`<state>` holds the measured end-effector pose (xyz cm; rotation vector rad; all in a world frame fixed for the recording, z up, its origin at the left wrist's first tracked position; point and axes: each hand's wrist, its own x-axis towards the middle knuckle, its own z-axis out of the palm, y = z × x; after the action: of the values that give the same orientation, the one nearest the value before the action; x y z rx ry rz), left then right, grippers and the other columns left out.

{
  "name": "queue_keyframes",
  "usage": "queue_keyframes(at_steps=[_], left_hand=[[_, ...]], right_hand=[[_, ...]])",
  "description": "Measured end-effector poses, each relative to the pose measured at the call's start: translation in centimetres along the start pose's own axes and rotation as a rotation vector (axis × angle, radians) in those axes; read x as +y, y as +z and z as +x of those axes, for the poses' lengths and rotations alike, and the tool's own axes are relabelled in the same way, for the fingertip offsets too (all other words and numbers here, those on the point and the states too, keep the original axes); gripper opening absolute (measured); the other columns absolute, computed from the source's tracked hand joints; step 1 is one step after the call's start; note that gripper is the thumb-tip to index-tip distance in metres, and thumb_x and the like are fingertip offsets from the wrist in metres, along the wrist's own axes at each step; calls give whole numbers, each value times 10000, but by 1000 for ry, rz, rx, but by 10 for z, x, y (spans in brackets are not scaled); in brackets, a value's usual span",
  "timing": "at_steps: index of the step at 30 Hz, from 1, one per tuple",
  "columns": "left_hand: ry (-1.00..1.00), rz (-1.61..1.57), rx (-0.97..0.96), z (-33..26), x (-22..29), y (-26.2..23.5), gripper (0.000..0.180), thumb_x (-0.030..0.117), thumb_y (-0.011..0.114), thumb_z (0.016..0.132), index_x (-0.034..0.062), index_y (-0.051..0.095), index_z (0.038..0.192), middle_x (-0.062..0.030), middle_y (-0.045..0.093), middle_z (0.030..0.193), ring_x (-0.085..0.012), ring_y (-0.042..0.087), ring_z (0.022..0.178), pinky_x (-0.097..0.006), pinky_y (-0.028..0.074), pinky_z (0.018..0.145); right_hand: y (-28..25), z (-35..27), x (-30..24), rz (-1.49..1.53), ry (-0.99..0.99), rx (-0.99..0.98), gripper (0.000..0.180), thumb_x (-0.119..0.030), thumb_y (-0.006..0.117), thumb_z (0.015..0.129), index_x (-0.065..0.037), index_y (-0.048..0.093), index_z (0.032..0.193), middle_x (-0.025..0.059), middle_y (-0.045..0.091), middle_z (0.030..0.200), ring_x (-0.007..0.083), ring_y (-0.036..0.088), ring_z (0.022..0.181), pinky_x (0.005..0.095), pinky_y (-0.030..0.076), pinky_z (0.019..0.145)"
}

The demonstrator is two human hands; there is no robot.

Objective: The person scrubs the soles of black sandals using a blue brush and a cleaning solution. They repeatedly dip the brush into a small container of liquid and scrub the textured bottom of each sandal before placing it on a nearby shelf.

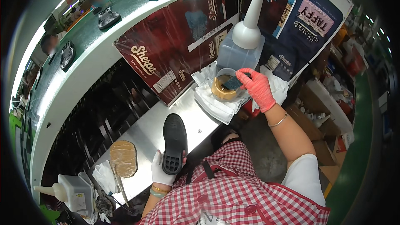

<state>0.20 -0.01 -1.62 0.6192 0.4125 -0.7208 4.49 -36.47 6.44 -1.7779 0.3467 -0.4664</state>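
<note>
A black shoe sole (174, 130) rests in my left hand (161, 172), which wears a white glove with fingers curled round the heel end; its gridded hollows face up. My right hand (258, 88), in a coral-red glove, pinches a small dark brush-like tool (234, 83). Its lower end dips into a clear cup (227, 72) banded with tan tape. Under the cup lie folded white cloths (223, 111). Just behind stands a large translucent squeeze bottle (239, 53) with a long white nozzle.
Left on the metal table (141, 135) are a tan wrapped pad (123, 158) and thin sticks (118, 183). A second nozzle bottle (77, 196) stands lower left. Dark red cardboard (171, 46) screens a curved green conveyor (89, 31) carrying black soles. Cartons (321, 112) stand at right.
</note>
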Motion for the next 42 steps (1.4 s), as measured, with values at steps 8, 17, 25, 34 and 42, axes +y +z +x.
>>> queue_keyframes(at_steps=[8, 17, 25, 34, 42], left_hand=[[140, 75, -77, 4, -3, 24, 477, 356, 360, 956, 36, 411, 1306, -288, 538, 1159, -332, 624, 933, -396, 553, 748], [262, 124, -255, 9, 1, 27, 540, 296, 416, 947, 182, 226, 1439, -156, 424, 1346, -379, 531, 1119, -379, 529, 850], [259, 35, -294, 14, -7, 17, 774, 629, 380, 872, 171, 149, 1453, -163, 401, 1339, -362, 549, 1078, -408, 511, 841], [300, 78, -294, -1, -5, 17, 852, 734, 273, 831, 153, 165, 1445, -176, 412, 1318, -296, 544, 1092, -360, 528, 811], [319, 66, -184, -6, -6, 25, 850, 756, 316, 803, 171, 256, 1417, -143, 443, 1302, -310, 545, 1074, -438, 494, 835]], right_hand=[[-3, 5, 6, 101, 6, 21, 253, -218, 628, 865, 8, 642, 979, 46, 633, 791, 88, 571, 679, 227, 475, 615], [-10, 3, 18, 170, 48, -37, 232, -210, 613, 881, -6, 640, 988, 31, 637, 858, 75, 581, 698, 219, 466, 584], [39, -60, -2, 575, 198, -85, 203, -217, 557, 918, -32, 611, 984, 13, 611, 738, 40, 536, 531, 146, 372, 443], [121, -117, -42, 507, 206, -261, 216, -201, 547, 919, -8, 616, 988, 43, 634, 784, 77, 595, 599, 171, 436, 496], [121, -127, -48, 375, 201, -322, 216, -194, 542, 919, 0, 616, 977, 32, 629, 761, 70, 572, 590, 192, 433, 498]])
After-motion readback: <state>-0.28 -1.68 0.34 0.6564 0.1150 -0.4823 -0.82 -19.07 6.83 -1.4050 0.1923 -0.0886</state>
